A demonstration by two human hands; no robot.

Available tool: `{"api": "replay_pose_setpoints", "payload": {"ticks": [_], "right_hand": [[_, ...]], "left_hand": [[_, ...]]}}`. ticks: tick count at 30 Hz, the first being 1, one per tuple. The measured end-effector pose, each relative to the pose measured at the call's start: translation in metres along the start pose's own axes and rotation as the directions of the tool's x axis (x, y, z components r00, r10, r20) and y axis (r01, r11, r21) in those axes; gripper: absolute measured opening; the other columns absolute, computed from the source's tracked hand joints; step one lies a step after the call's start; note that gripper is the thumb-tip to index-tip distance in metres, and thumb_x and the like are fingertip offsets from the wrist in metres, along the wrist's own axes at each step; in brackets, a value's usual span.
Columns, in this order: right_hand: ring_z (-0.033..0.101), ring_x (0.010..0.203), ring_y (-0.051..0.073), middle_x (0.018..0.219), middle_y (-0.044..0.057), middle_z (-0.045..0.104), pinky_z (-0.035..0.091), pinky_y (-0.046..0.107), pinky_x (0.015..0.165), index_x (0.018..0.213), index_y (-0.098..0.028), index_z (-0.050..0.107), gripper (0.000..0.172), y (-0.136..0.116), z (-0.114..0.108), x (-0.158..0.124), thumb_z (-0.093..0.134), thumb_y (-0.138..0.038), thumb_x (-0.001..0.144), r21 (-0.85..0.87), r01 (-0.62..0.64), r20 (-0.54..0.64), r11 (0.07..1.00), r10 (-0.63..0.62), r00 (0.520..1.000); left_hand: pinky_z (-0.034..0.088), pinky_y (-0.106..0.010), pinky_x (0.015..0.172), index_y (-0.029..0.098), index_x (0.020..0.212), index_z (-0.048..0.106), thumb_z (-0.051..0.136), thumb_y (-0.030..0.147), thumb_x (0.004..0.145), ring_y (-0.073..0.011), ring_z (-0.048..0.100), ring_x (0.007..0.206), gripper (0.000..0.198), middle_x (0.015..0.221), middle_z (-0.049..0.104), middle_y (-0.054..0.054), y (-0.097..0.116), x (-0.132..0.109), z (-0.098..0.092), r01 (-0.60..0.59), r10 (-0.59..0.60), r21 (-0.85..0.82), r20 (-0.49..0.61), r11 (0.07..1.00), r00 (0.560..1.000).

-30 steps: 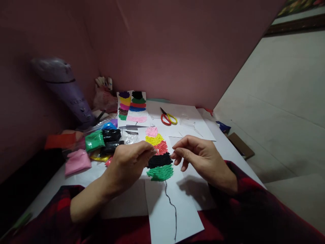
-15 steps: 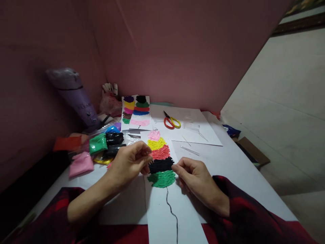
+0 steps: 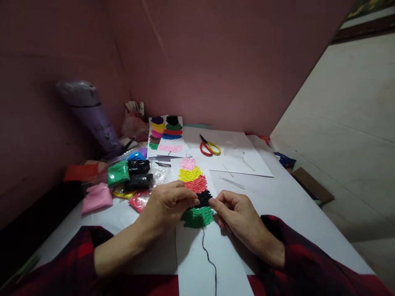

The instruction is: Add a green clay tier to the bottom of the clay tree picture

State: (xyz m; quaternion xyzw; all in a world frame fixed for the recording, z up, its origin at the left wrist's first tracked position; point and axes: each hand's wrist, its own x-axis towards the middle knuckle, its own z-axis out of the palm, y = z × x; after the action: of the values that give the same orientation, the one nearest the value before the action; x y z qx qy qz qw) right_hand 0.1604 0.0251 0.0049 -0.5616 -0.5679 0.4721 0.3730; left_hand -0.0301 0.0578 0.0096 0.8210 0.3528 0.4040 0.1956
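Observation:
A white paper sheet point(image 3: 197, 263) lies in front of me with a clay picture point(image 3: 193, 174) of pink, yellow, red, black and green bands and a thin black line below. My left hand point(image 3: 168, 203) is pinched closed over the black and green bands. My right hand point(image 3: 236, 211) is pinched closed just right of the black band. Their fingertips nearly meet over the clay; what they pinch is too small to make out.
Packets of coloured clay point(image 3: 128, 174) and a pink packet point(image 3: 95, 197) lie at the left. Two finished clay pictures point(image 3: 165, 131) lean at the back, beside red-and-yellow scissors point(image 3: 210, 146). A purple bottle point(image 3: 91, 115) lies left. Cardboard point(image 3: 311, 185) sits off the table's right edge.
Both hands have moved together over the black and green bands; the left hand shifted right and down, the right hand came in from the right. The camera view shifted slightly.

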Motion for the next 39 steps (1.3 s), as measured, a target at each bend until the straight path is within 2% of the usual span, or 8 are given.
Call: {"api": "replay_pose_setpoints", "payload": {"ticks": [5, 12, 17, 25, 31, 39], "right_hand": [[0.043, 0.036, 0.007, 0.042, -0.005, 0.049, 0.033, 0.018, 0.036, 0.061, -0.018, 0.048, 0.034, 0.003, -0.001, 0.001, 0.056, -0.041, 0.085, 0.02, 0.014, -0.008, 1.0, -0.014, 1.0], [0.044, 0.035, 0.007, 0.041, -0.005, 0.05, 0.034, 0.018, 0.036, 0.059, -0.018, 0.048, 0.033, 0.001, 0.0, 0.001, 0.056, -0.039, 0.084, 0.021, 0.033, -0.012, 0.999, -0.033, 0.999], [0.045, 0.035, 0.008, 0.041, -0.004, 0.05, 0.035, 0.019, 0.037, 0.06, -0.018, 0.049, 0.031, 0.001, -0.001, 0.001, 0.056, -0.037, 0.084, 0.016, 0.027, -0.007, 0.999, -0.027, 1.0], [0.043, 0.036, 0.007, 0.042, -0.004, 0.05, 0.034, 0.019, 0.037, 0.06, -0.018, 0.049, 0.031, 0.001, -0.001, 0.001, 0.056, -0.037, 0.084, 0.02, 0.028, -0.001, 0.999, -0.028, 1.0], [0.046, 0.037, 0.008, 0.043, -0.004, 0.05, 0.037, 0.019, 0.038, 0.061, -0.018, 0.049, 0.03, 0.002, -0.001, 0.001, 0.055, -0.036, 0.084, 0.032, 0.023, 0.001, 0.999, -0.023, 1.0], [0.046, 0.038, 0.008, 0.043, -0.004, 0.05, 0.038, 0.02, 0.039, 0.06, -0.018, 0.049, 0.031, 0.0, -0.001, 0.0, 0.056, -0.035, 0.084, 0.017, 0.04, -0.002, 0.999, -0.04, 0.999]], "left_hand": [[0.032, -0.018, 0.044, 0.014, 0.068, 0.06, 0.057, 0.016, 0.082, -0.0069, 0.041, 0.047, 0.014, 0.052, 0.051, 0.005, 0.006, 0.004, 0.002, 0.139, -0.141, 0.033, 0.099, 0.99, 0.985], [0.031, -0.019, 0.046, 0.014, 0.073, 0.055, 0.052, 0.018, 0.082, -0.0078, 0.039, 0.05, 0.01, 0.056, 0.049, 0.004, 0.008, 0.009, 0.011, 0.255, -0.253, 0.016, 0.183, 0.967, 0.95], [0.032, -0.021, 0.047, 0.014, 0.083, 0.058, 0.048, 0.018, 0.082, -0.0089, 0.04, 0.051, 0.01, 0.057, 0.049, 0.004, 0.007, 0.007, 0.012, 0.277, -0.267, -0.018, 0.213, 0.961, 0.94], [0.033, -0.019, 0.043, 0.016, 0.076, 0.05, 0.049, 0.016, 0.078, -0.0088, 0.043, 0.049, 0.002, 0.055, 0.047, 0.005, 0.01, 0.009, 0.014, 0.35, -0.317, -0.081, 0.274, 0.933, 0.908], [0.035, -0.02, 0.044, 0.017, 0.076, 0.05, 0.051, 0.018, 0.079, -0.0099, 0.047, 0.05, 0.003, 0.056, 0.051, 0.004, 0.009, 0.009, 0.013, 0.368, -0.337, -0.064, 0.281, 0.928, 0.899], [0.032, -0.02, 0.045, 0.017, 0.075, 0.05, 0.049, 0.017, 0.08, -0.0097, 0.042, 0.05, 0.005, 0.056, 0.048, 0.004, 0.008, 0.008, 0.015, 0.319, -0.316, 0.036, 0.278, 0.947, 0.907]]}}
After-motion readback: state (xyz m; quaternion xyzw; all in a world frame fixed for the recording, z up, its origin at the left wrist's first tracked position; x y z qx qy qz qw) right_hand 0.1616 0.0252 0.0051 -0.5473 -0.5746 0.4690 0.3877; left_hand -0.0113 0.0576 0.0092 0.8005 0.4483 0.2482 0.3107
